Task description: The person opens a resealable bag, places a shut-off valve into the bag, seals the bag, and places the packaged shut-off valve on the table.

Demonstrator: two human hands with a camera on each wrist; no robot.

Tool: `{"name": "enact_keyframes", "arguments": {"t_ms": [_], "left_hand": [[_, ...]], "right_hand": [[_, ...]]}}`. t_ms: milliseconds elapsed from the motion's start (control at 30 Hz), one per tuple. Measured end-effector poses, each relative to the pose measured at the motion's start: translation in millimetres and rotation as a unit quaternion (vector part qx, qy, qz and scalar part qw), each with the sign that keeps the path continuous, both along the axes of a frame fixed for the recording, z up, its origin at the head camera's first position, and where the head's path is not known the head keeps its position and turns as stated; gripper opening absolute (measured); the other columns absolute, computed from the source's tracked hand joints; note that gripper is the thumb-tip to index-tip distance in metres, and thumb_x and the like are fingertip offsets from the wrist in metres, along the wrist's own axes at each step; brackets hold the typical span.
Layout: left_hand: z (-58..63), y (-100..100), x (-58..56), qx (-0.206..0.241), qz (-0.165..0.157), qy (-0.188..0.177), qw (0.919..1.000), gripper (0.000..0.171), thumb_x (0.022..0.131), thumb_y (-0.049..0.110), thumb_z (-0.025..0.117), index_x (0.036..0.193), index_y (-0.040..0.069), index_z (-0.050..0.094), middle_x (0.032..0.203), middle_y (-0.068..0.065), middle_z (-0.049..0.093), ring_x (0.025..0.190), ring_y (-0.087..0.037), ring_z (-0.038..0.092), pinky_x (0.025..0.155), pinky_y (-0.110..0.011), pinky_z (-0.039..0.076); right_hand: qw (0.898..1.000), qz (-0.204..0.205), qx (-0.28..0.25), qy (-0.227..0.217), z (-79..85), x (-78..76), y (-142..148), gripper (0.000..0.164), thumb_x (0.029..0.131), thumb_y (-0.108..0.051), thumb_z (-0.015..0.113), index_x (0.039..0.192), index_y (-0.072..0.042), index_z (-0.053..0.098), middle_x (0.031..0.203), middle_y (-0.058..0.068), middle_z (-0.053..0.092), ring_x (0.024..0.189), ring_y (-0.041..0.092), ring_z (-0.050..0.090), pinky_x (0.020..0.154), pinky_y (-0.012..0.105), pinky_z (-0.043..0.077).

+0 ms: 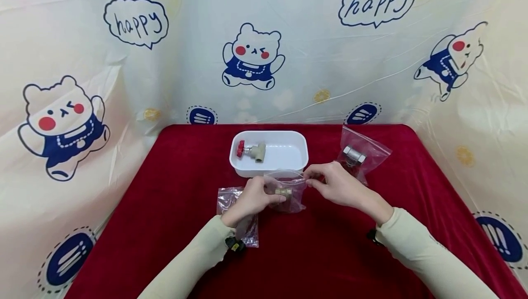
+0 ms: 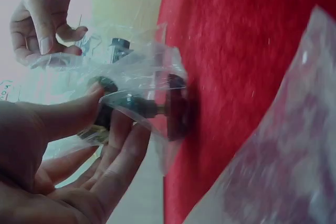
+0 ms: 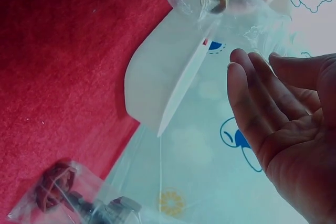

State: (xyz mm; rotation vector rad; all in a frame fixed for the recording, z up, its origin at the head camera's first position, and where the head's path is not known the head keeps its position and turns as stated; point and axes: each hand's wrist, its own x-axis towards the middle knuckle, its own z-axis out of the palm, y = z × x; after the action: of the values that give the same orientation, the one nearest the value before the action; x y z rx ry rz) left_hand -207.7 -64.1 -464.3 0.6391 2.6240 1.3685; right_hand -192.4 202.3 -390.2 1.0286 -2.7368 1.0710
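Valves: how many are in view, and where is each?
3. One valve lies in the white tray; another valve is in the clear bag held by the left hand; a third valve is bagged, right of the tray. That hand could hide more.

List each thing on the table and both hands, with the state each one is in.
Left hand, grips held bag.
Right hand, pinches held bag's edge.
Held bag, raised, valve inside; whether fully unsealed, unclear.
White tray, upright, holding a valve.
Red-handled valve, lying in tray, unbagged.
Right bag, lying on table, valve inside.
Left bag, lying on table, partly hidden.
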Motion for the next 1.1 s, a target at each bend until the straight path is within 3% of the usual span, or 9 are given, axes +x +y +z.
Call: {"name": "enact_keyframes", "arguments": {"t_ms": [133, 333, 467, 600, 767, 967, 1100], "left_hand": [[-0.6, 0.4, 1.8, 0.011, 0.003, -0.011, 0.9999, 0.029, 0.082, 0.021, 0.093, 0.105, 0.011, 0.079, 0.092, 0.004, 0.072, 0.072, -0.008, 0.062, 0.067, -0.029, 0.052], [9.6, -4.7, 1.6, -0.001, -0.05, -0.024, 0.9985, 0.031, 0.083, 0.012, 0.092, 0.11, 0.008, 0.078, 0.086, 0.004, 0.075, 0.069, -0.007, 0.067, 0.062, -0.027, 0.055], [18.5, -12.7, 2.5, -0.021, -0.073, 0.008, 0.9971, 0.026, 0.087, 0.014, 0.089, 0.111, 0.01, 0.078, 0.087, 0.006, 0.074, 0.067, -0.012, 0.066, 0.059, -0.026, 0.052], [28.7, -20.9, 6.9, -0.008, -0.046, 0.055, 0.9974, 0.015, 0.095, 0.021, 0.082, 0.108, 0.015, 0.079, 0.09, 0.007, 0.073, 0.067, -0.019, 0.06, 0.061, -0.028, 0.048], [37.7, -28.6, 11.4, 0.021, 0.004, 0.1, 0.9947, 0.009, 0.098, 0.018, 0.078, 0.103, 0.013, 0.082, 0.097, 0.005, 0.076, 0.079, -0.012, 0.064, 0.071, -0.031, 0.053], [41.8, -34.5, 11.2, 0.023, 0.004, 0.13, 0.9912, 0.007, 0.098, 0.016, 0.078, 0.103, 0.014, 0.082, 0.099, 0.006, 0.075, 0.079, -0.012, 0.064, 0.07, -0.031, 0.054], [44.0, -35.4, 11.4, 0.012, -0.005, 0.171, 0.9852, 0.005, 0.097, 0.013, 0.079, 0.102, 0.015, 0.08, 0.096, 0.007, 0.073, 0.074, -0.012, 0.061, 0.067, -0.03, 0.054]], "right_hand": [[1.0, 0.002, -0.001, -0.003, -1.1, -0.6, -0.7, 0.012, 0.098, -0.003, 0.074, 0.102, -0.014, 0.077, 0.096, -0.002, 0.077, 0.08, 0.008, 0.065, 0.072, 0.031, 0.055], [1.0, -0.008, -0.004, -0.002, 1.5, 0.4, 1.0, 0.011, 0.097, -0.005, 0.075, 0.101, -0.015, 0.077, 0.097, -0.001, 0.077, 0.083, 0.008, 0.066, 0.073, 0.031, 0.056], [1.0, -0.015, -0.008, -0.001, 3.2, 1.6, 2.3, 0.011, 0.097, -0.005, 0.076, 0.101, -0.015, 0.077, 0.097, 0.0, 0.076, 0.084, 0.009, 0.066, 0.075, 0.033, 0.057], [1.0, -0.016, -0.014, 0.003, 3.0, 2.5, 3.0, 0.014, 0.096, -0.002, 0.076, 0.102, -0.015, 0.078, 0.097, -0.002, 0.076, 0.081, 0.009, 0.065, 0.072, 0.031, 0.057], [0.999, -0.026, -0.022, 0.022, 1.3, 4.0, 4.4, 0.021, 0.094, 0.003, 0.077, 0.107, -0.013, 0.078, 0.1, -0.005, 0.076, 0.079, 0.008, 0.065, 0.07, 0.029, 0.058], [0.998, -0.036, -0.017, 0.039, 0.8, 5.0, 4.6, 0.034, 0.093, 0.0, 0.079, 0.124, -0.01, 0.071, 0.101, -0.003, 0.076, 0.078, 0.01, 0.065, 0.066, 0.028, 0.056], [0.998, -0.052, 0.009, 0.037, 0.0, 4.1, 4.7, 0.024, 0.094, -0.009, 0.081, 0.117, -0.013, 0.075, 0.099, -0.006, 0.075, 0.073, 0.012, 0.06, 0.064, 0.029, 0.053]]}}
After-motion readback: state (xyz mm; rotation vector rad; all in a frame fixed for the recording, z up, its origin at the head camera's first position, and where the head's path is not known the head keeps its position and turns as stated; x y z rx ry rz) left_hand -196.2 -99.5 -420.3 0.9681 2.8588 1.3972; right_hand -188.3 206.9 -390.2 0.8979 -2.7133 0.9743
